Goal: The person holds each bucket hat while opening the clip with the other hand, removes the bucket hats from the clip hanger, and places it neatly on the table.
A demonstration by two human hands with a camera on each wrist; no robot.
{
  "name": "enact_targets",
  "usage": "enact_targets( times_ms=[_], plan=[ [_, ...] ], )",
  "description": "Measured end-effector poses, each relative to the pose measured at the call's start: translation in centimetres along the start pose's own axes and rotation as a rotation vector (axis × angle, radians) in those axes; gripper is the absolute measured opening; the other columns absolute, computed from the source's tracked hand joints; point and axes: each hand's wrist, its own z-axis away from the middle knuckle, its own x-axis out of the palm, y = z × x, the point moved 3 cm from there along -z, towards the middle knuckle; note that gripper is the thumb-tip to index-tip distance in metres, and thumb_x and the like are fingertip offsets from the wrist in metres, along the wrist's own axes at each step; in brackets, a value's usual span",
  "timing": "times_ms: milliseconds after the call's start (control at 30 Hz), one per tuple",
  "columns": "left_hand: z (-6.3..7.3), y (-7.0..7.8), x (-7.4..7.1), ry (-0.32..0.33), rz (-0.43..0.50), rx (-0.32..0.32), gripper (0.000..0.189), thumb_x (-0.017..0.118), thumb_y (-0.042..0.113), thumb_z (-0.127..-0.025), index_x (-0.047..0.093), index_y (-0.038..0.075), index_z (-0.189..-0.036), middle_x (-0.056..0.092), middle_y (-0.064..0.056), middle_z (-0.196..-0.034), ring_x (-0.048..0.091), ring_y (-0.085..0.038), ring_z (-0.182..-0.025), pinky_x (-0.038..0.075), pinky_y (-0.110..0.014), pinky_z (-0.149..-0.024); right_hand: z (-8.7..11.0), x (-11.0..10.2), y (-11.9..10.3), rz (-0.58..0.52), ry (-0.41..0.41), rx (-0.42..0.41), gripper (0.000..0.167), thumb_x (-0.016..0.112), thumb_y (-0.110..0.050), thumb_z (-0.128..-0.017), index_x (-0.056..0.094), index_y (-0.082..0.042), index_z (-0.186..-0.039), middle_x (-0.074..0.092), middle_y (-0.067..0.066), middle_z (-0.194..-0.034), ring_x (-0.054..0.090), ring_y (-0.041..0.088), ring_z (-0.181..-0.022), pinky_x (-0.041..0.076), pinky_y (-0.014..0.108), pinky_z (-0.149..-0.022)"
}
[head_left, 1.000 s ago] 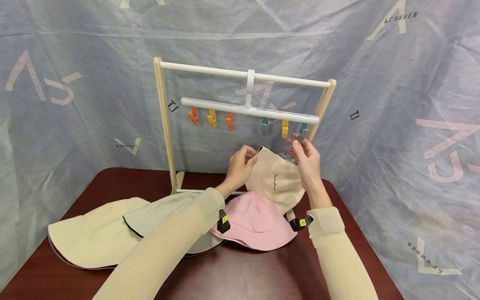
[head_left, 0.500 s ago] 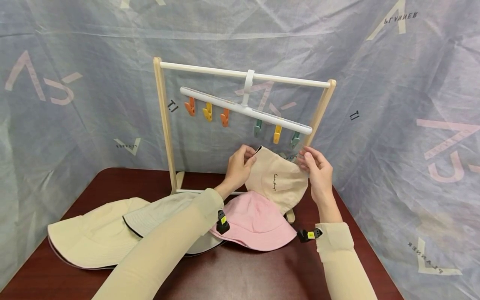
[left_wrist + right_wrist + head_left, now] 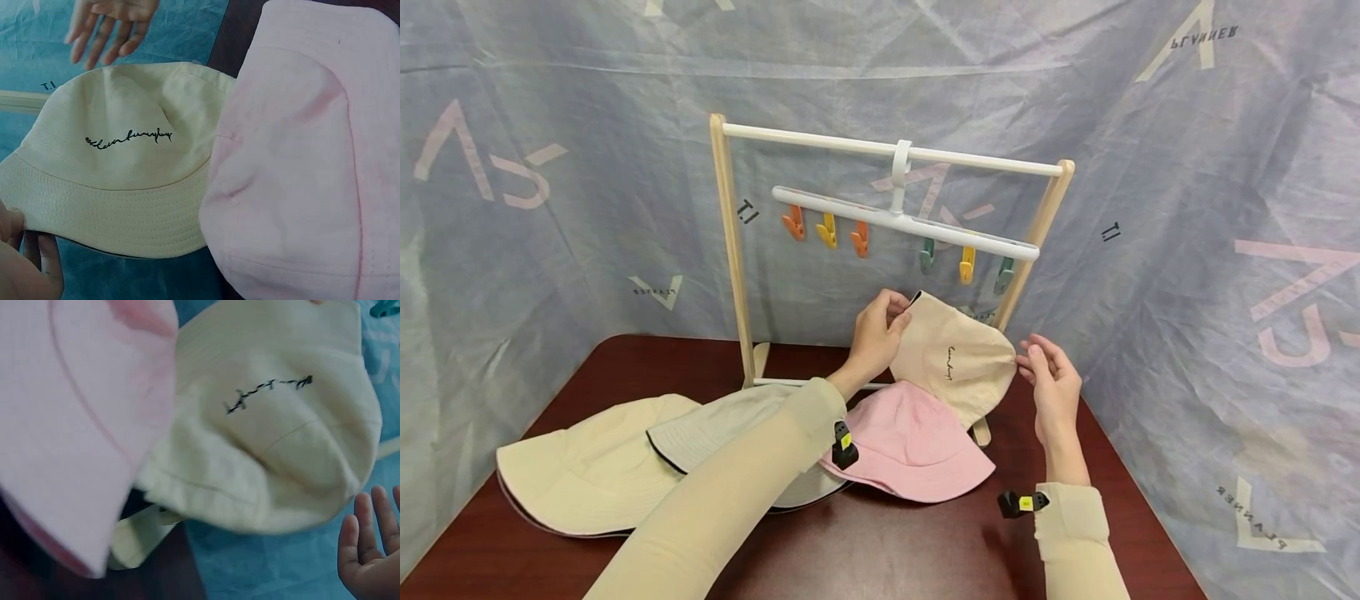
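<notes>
A cream bucket hat (image 3: 955,358) with dark script on its crown is tilted sideways behind the pink bucket hat (image 3: 917,442). My left hand (image 3: 876,333) pinches its brim edge; the left wrist view shows the thumb on top and fingers underneath. Beside the crown's right side is my right hand (image 3: 1052,383), fingers loosely extended and holding nothing. In the right wrist view a small gap separates these fingers (image 3: 365,525) from the cloth. Above both hands a white hanger (image 3: 910,223) carries several clothespins, among them a green clothespin (image 3: 1003,275) at the right end.
The hanger hooks over the top bar of a wooden rack (image 3: 730,250). A grey-green bucket hat (image 3: 722,429) and a pale yellow bucket hat (image 3: 595,467) lie to the left on the dark red table (image 3: 880,550). Grey cloth (image 3: 1187,350) surrounds the table.
My right hand has come away from the right end clothespin, moving down and right past the crown. The hanger swung and tilted lower on its right. My left hand keeps its pinch.
</notes>
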Motion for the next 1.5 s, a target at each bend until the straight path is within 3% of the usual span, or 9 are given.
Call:
enact_targets(
  times_ms=[100,333,567,733,1067,1267,1500],
  plan=[
    [0.0,0.0,-0.1,0.002,0.001,0.000,0.011,0.067,0.015,-0.107,0.064,0.011,-0.117,0.070,-0.008,-0.113,0.069,-0.023,-0.101,0.057,-0.038,-0.090,0.4,-0.4,1.0,0.012,0.017,0.017,0.039,0.065,-0.027,-0.107,0.065,-0.008,-0.141,0.075,-0.001,-0.120,0.073,0.015,-0.104,0.058,0.022,-0.090],
    [0.2,0.1,-0.3,0.006,0.008,-0.007,0.011,0.066,0.014,-0.107,0.064,0.011,-0.117,0.070,-0.008,-0.112,0.069,-0.024,-0.101,0.057,-0.039,-0.091,1.2,-1.2,2.6,0.100,0.049,0.021,0.044,0.067,-0.026,-0.107,0.063,-0.003,-0.144,0.071,0.011,-0.127,0.072,0.013,-0.104,0.057,0.018,-0.085],
    [0.2,0.2,-0.4,-0.006,0.021,-0.021,0.011,0.066,0.016,-0.107,0.064,0.012,-0.118,0.069,-0.007,-0.114,0.069,-0.023,-0.101,0.057,-0.039,-0.091,1.8,-1.9,4.1,0.175,0.041,0.076,0.044,0.067,-0.022,-0.107,0.061,-0.005,-0.147,0.067,0.015,-0.134,0.069,0.012,-0.106,0.056,0.014,-0.082],
    [0.3,0.1,-0.4,-0.006,0.027,-0.024,0.011,0.066,0.015,-0.107,0.064,0.011,-0.117,0.070,-0.008,-0.114,0.070,-0.024,-0.102,0.057,-0.039,-0.092,2.1,-1.7,5.0,0.190,0.003,0.107,0.045,0.067,-0.017,-0.107,0.058,-0.005,-0.149,0.062,0.022,-0.140,0.069,0.014,-0.109,0.057,0.017,-0.086],
    [0.3,0.1,-0.4,-0.004,0.022,-0.018,0.011,0.065,0.015,-0.107,0.063,0.011,-0.118,0.070,-0.009,-0.115,0.070,-0.024,-0.102,0.057,-0.040,-0.092,2.4,-1.7,6.7,0.206,-0.028,0.162,0.046,0.067,-0.019,-0.107,0.058,-0.009,-0.151,0.061,0.019,-0.142,0.068,0.012,-0.111,0.058,0.021,-0.091],
    [0.3,0.1,-0.5,0.003,0.024,-0.017,0.012,0.066,0.014,-0.107,0.064,0.010,-0.118,0.070,-0.009,-0.114,0.070,-0.024,-0.102,0.057,-0.040,-0.092,2.6,-1.4,7.1,0.179,-0.069,0.208,0.046,0.068,-0.017,-0.106,0.056,-0.006,-0.150,0.061,0.017,-0.137,0.071,0.010,-0.104,0.059,0.034,-0.099],
    [0.3,0.1,-0.4,0.010,0.023,-0.020,0.012,0.067,0.014,-0.106,0.065,0.011,-0.118,0.071,-0.009,-0.114,0.070,-0.025,-0.102,0.058,-0.040,-0.091,2.8,-1.2,7.4,0.173,-0.124,0.264,0.047,0.066,-0.011,-0.106,0.052,-0.001,-0.151,0.061,0.018,-0.131,0.073,0.010,-0.099,0.058,0.040,-0.101]
  ],
)
